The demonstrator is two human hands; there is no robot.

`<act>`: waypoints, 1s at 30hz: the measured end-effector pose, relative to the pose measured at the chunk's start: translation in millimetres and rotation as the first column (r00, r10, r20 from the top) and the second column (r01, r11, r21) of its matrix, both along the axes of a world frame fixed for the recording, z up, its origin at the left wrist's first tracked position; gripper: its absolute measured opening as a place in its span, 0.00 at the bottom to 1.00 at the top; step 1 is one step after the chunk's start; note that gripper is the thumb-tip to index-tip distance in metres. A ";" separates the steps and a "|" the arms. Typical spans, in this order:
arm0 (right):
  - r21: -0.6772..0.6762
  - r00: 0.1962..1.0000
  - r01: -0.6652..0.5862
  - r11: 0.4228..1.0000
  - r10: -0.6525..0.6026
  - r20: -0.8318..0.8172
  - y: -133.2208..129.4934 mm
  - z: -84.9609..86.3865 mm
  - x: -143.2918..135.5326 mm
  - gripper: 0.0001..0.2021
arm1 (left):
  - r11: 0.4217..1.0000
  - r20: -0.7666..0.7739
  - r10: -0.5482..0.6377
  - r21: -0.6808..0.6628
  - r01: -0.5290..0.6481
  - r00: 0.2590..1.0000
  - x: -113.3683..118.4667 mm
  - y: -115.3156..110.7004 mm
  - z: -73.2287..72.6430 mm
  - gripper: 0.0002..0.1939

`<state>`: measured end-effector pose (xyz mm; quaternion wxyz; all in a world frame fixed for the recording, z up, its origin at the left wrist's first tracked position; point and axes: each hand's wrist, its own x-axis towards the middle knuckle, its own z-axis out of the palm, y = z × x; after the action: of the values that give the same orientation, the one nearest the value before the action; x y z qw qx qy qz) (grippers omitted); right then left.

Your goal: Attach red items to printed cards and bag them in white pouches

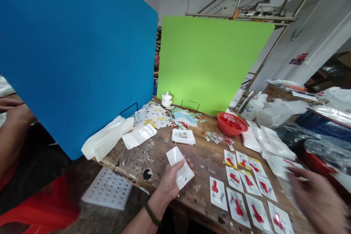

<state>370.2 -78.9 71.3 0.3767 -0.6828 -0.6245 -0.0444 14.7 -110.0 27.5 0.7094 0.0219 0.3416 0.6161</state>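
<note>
My left hand (169, 181) is closed on a white glossy pouch (184, 176), with the thumb across its front, above the wooden table (201, 173). At the far right my right hand (319, 195) is smeared by motion, over the table's right edge. Its fingers lie close to white plastic packs and a small red patch; whether they hold anything does not show. Between the hands, several white cards or packets with red pieces (238, 207) lie in rows. Beyond my left hand is a small stack of white pouches (183, 136) with a printed slip on top.
A red plastic basket (231, 131) of red pieces stands at the back right. Piled paper slips (155, 115) and a white jar (166, 99) are at the back. Blue (90, 55) and green (211, 62) panels border the table. Another person's arm (16, 120) shows at left.
</note>
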 end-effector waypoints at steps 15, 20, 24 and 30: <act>-0.338 0.892 -0.342 0.877 0.417 0.177 223.3 -37.2 -308.1 0.27 | 0.981 0.012 0.150 -0.123 -0.147 0.989 -30.2 19.3 -21.0 0.21; -0.360 0.926 -0.260 0.896 0.337 0.172 238.2 -28.6 -298.3 0.17 | 0.989 0.014 0.098 -0.114 -0.096 0.995 -34.9 20.0 -26.2 0.25; -0.443 0.909 -0.174 0.880 0.316 0.271 245.7 -8.1 -272.6 0.14 | 0.992 0.045 0.083 -0.099 -0.078 0.996 -34.8 19.5 -30.6 0.25; -0.478 0.851 -0.387 0.788 0.505 0.143 256.6 -6.1 -310.3 0.23 | 0.989 0.058 0.130 -0.080 -0.126 0.990 -25.6 23.5 -39.4 0.25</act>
<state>59.9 177.7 65.1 0.1290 -0.5679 -0.8073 0.0957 -10.9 -86.5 -11.8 0.6792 -0.0466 0.3428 0.6473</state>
